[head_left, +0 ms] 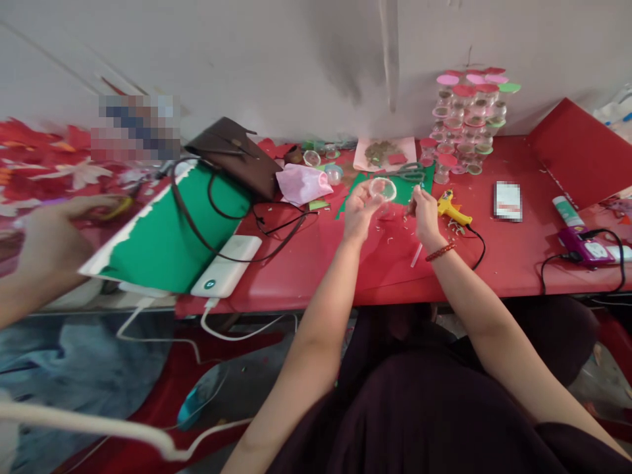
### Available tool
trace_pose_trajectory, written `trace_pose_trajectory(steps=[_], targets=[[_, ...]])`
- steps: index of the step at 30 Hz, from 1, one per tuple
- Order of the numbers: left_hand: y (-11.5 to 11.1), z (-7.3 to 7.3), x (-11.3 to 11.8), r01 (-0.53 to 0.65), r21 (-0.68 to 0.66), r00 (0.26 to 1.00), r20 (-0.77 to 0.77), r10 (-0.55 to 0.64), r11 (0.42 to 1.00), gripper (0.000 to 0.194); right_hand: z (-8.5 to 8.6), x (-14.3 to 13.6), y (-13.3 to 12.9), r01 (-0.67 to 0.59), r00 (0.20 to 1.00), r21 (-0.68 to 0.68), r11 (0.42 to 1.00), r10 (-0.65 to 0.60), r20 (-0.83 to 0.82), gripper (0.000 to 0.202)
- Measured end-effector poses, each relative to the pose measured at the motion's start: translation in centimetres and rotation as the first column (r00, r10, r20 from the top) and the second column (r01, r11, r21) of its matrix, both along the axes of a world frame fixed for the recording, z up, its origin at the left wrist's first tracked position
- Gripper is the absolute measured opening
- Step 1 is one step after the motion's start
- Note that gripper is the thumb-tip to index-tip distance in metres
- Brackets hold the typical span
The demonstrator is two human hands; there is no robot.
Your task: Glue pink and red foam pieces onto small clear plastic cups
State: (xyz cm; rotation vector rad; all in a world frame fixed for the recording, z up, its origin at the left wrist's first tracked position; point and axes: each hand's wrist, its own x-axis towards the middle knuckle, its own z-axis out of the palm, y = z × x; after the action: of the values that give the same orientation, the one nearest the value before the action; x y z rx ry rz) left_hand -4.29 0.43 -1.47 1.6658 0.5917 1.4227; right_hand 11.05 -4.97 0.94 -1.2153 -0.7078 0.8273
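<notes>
My left hand [360, 209] is closed around a small clear plastic cup [384, 189], its round whitish rim tilted toward me. Just to the right, my right hand [424, 209] is pinched, fingertips up; whatever it holds is too small to make out. A gap lies between the two hands. Beyond them, dark-handled scissors [411, 172] rest on green paper [363, 191]. Right of my right hand lies a yellow glue gun [454, 209] with a black cord. A thin whitish stick [416, 255] is on the red sheet below my right wrist.
A tower of clear cups [464, 125] with coloured discs stands at the back right. A brown bag [237, 155], green board [182, 224] and white power bank [227, 266] are to the left. Another person's hand [49, 237] is at far left. A purple power adapter [585, 249] sits right.
</notes>
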Motion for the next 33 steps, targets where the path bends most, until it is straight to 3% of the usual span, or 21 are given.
trace_pose_trajectory(steps=[4,7,10,15,21,25,29,31,33], targets=[[0.9,-1.3,0.7,0.036,-0.070,0.995,0.095,-0.030,0.997,0.066,-0.6,-0.4,-1.0,-0.120,0.990,0.034,0.992,0.117,0.078,0.038],[1.2,-2.3,0.5,0.012,-0.067,0.998,0.069,-0.008,0.998,0.066,-0.8,-0.9,-1.1,-0.319,0.943,0.016,0.948,0.316,0.106,0.042],[1.2,-2.6,-0.1,0.006,-0.012,1.000,-0.020,-0.006,1.000,0.064,-1.0,-1.0,-1.0,-0.400,0.897,0.015,0.916,0.389,0.210,0.048],[0.4,-1.8,-0.8,-0.023,0.074,0.978,-0.207,0.038,0.997,0.065,-1.7,-0.9,-0.8,-0.403,0.887,0.004,0.915,0.390,0.247,0.046],[0.1,-1.4,-1.3,-0.150,0.224,0.914,-0.340,0.221,0.963,0.057,-2.4,-1.2,-0.4,-0.405,0.881,-0.032,0.914,0.399,0.253,0.042],[-0.1,-1.5,-1.4,-0.274,0.278,0.844,-0.390,0.369,0.921,0.046,-2.4,-0.3,-0.1,-0.261,0.933,-0.019,0.965,0.258,0.253,0.039],[-0.5,-1.3,-1.4,-0.321,0.306,0.822,-0.381,0.424,0.896,0.047,-2.0,0.5,-0.3,-0.083,0.953,0.077,0.994,0.057,0.299,0.015],[-0.7,-1.3,-1.4,-0.330,0.315,0.822,-0.367,0.435,0.890,0.046,-1.8,0.4,-0.6,-0.075,0.932,0.112,0.991,0.030,0.361,0.017],[-0.8,-1.4,-1.2,-0.342,0.334,0.820,-0.350,0.453,0.878,0.043,-1.7,0.0,-0.9,-0.131,0.901,0.091,0.987,0.080,0.427,0.009]])
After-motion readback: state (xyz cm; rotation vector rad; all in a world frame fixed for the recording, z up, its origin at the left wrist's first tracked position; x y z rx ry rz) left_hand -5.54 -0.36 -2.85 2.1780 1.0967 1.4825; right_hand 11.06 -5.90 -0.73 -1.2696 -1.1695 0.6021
